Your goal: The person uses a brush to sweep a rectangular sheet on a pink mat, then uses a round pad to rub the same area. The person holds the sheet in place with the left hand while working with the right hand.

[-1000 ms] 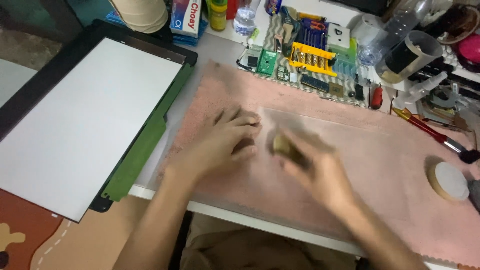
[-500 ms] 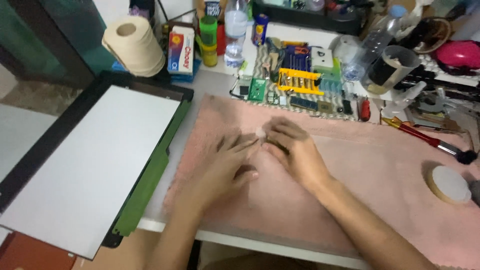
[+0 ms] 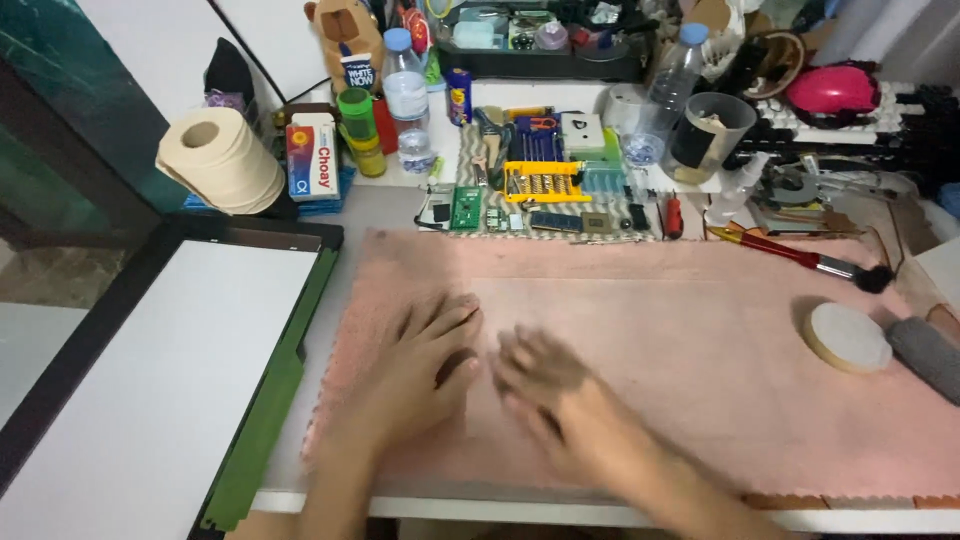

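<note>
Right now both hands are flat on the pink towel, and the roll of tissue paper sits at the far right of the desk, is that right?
Not quite. The head view shows the left hand and right hand on the pink towel, but the roll of tissue paper sits at the far left of the desk, beside the white panel.

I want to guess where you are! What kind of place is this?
Probably a home hobby desk for fixing electronics. Green circuit boards and small parts lie on a tray, a red-handled screwdriver rests nearby, and both hands, left hand and right hand, lie on a pink work mat.
</note>
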